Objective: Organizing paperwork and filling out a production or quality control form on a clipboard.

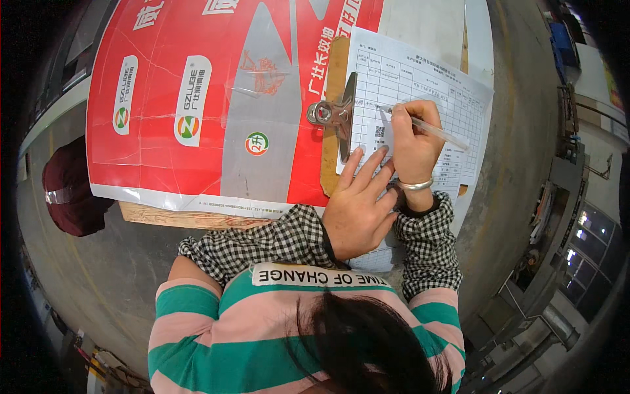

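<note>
A pen (441, 131) with a pale, clear barrel is pinched in my right hand (418, 141), its tip resting on a printed form (367, 72). The form is a white sheet ruled into a grid, with handwriting in some rows and a small square code. My left hand (361, 210) lies flat with fingers stretched over the sheet's lower left part, next to the code. A brown clipboard (333, 167) lies under the sheets, and its metal clip (341, 117) grips their left edge. Checked sleeve covers show on both forearms, and a metal bangle (416, 186) circles my right wrist.
A large red and grey printed sheet (157, 167) covers most of the table, left of the clipboard. A wooden edge (190, 215) shows beneath it. At the far left stands a dark red rounded thing (72, 203). Machinery and pipes (558, 325) line the right side beyond the grey floor.
</note>
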{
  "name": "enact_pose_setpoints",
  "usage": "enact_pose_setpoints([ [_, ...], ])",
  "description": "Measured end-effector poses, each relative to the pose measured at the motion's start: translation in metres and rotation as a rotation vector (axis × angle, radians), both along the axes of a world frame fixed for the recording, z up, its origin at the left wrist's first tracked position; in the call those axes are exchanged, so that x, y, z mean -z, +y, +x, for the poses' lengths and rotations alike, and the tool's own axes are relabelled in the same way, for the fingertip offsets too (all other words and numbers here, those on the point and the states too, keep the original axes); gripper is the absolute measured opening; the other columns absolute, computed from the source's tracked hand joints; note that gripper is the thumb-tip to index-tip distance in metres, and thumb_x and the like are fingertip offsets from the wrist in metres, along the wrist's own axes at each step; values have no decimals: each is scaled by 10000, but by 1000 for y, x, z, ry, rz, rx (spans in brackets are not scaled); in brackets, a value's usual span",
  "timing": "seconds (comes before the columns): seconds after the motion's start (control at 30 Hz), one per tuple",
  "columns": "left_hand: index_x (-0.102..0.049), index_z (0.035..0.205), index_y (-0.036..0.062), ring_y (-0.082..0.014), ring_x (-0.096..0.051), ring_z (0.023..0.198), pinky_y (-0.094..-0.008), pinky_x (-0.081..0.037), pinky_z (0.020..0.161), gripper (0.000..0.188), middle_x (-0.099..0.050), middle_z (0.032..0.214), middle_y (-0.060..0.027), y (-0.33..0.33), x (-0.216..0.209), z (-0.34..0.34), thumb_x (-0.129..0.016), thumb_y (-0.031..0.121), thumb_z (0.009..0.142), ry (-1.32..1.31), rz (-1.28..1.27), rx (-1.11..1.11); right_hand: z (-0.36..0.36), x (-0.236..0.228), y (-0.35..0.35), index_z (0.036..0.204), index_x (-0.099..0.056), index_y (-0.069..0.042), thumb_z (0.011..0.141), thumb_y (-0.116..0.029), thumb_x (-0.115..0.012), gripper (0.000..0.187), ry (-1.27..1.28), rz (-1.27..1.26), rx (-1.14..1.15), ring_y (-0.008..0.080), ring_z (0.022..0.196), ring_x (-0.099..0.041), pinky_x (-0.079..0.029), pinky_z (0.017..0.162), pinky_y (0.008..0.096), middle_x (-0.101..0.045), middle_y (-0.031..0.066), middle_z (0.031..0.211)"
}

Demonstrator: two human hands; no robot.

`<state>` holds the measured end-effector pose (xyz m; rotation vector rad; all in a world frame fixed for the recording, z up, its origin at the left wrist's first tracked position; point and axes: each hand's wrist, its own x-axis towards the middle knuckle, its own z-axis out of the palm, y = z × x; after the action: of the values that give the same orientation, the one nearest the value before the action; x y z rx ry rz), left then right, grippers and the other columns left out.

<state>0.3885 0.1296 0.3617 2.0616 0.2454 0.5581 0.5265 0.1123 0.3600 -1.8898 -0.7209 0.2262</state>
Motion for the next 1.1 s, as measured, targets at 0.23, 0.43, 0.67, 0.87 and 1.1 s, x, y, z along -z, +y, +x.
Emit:
enact_pose_setpoints([
  [0.23, -592, 928, -6, -391, -361, 1239, -561, -206, 1030, 358, -477, 1200, -219, 0, 0, 0, -694, 156, 626, 5, 1, 4, -1, -2, 0, 763, -514, -10, 819, -61, -600, 115, 11, -10, 3, 58, 575, -457, -385, 495, 214, -527, 8, 649],
  [0.43, -593, 923, -4, -390, -363, 1237, -560, -204, 1032, 358, -478, 1200, -218, 0, 0, 0, -697, 156, 620, -7, -4, -1, -1, -3, 0, 764, -516, -12, 821, -63, -602, 115, 34, -2, 0, 60, 587, -464, -393, 507, 215, -532, 9, 656],
  [0.67, -589, 932, -1, -392, -361, 1239, -558, -202, 1034, 358, -477, 1208, -216, 1, 0, 0, -696, 154, 628, 10, 0, 11, -2, -3, 1, 764, -522, -12, 820, -62, -604, 111, 55, 22, 10, 61, 599, -474, -395, 515, 212, -538, 9, 661],
  [0.87, -583, 968, -7, -394, -362, 1239, -554, -201, 1036, 381, -457, 1256, -232, 0, 2, -2, -692, 149, 638, -11, 5, 6, 8, 0, -4, 767, -510, -16, 836, -48, -582, 105, 140, 84, 94, 42, 503, -429, -339, 440, 195, -535, 20, 635],
  [1.1, -580, 1008, -12, -383, -375, 1233, -547, -212, 1035, 399, -463, 1262, -220, 1, 10, -4, -677, 113, 642, 11, 58, 22, 19, -21, -6, 793, -500, -16, 834, -50, -576, 94, 247, -44, 55, 60, 487, -449, -341, 436, 203, -532, 32, 624],
])
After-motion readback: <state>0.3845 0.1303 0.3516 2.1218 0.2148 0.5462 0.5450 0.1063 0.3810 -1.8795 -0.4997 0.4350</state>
